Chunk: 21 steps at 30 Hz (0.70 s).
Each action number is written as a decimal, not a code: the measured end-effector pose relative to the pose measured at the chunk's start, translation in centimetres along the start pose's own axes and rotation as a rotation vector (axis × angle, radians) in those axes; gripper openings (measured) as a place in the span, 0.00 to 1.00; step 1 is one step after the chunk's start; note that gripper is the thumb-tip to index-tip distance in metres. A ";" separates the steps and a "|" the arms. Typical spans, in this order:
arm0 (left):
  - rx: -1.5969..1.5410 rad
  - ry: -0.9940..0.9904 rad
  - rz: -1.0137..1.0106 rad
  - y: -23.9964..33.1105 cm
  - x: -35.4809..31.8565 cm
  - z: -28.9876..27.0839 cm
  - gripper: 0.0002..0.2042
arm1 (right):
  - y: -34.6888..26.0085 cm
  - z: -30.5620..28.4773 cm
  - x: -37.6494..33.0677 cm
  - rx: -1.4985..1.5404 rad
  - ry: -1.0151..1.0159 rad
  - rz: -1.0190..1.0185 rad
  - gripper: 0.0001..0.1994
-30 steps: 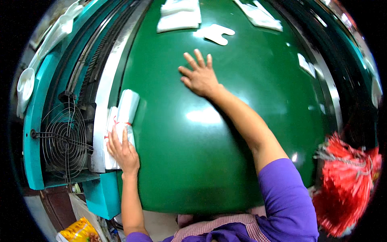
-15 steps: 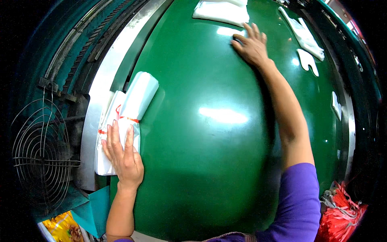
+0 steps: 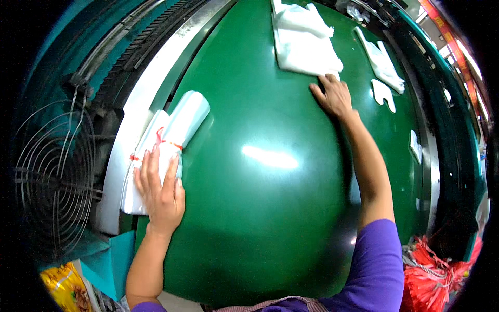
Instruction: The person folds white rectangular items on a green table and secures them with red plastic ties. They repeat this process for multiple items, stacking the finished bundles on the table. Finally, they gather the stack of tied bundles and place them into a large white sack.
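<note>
My left hand (image 3: 162, 195) lies with fingers stretched over a bundle of white plastic bags (image 3: 139, 200) at the left side of the green table. Red ties wrap this bundle and the rolled white bags (image 3: 188, 117) beside it. At the far side, my right hand (image 3: 337, 99) has its fingers on the near right corner of a loose stack of white plastic bags (image 3: 306, 49). Its thumb sticks out to the left, and the fingertips are partly hidden at the stack's edge.
The green tabletop (image 3: 249, 218) is bordered by metal edging (image 3: 150, 78) on the left. A wire fan guard (image 3: 57, 179) stands beyond it. White plastic scraps (image 3: 383, 96) lie along the right side, with red plastic strands (image 3: 429, 275) at lower right.
The loose stack of bags has come nearer and to the right, with my right hand at its edge. My left hand has stayed on the tied bundle. The view has shifted slightly.
</note>
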<state>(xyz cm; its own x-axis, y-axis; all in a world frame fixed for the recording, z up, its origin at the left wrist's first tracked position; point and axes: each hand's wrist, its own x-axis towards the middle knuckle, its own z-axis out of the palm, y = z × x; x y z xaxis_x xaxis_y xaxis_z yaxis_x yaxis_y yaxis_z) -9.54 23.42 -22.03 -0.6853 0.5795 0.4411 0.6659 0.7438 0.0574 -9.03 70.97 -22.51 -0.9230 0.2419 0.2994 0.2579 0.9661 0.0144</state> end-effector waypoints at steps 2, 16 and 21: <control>-0.024 0.018 0.014 0.3 -0.1 -0.5 0.25 | -0.6 -2.8 -7.3 0.007 0.111 -0.043 0.28; 0.067 0.039 -0.016 6.6 -6.8 -6.7 0.25 | -11.6 -16.9 -33.1 -0.025 0.107 -0.114 0.11; -0.117 -0.123 0.098 12.8 -13.8 -12.8 0.24 | -5.2 -23.0 -30.0 -0.057 0.155 -0.038 0.03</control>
<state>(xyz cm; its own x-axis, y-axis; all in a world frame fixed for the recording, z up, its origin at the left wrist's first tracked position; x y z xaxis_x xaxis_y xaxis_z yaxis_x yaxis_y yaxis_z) 12.21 20.64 -15.90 -0.6419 0.6886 0.3372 0.7558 0.6424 0.1270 23.88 56.60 -9.57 -0.8783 0.1838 0.4414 0.2430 0.9666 0.0810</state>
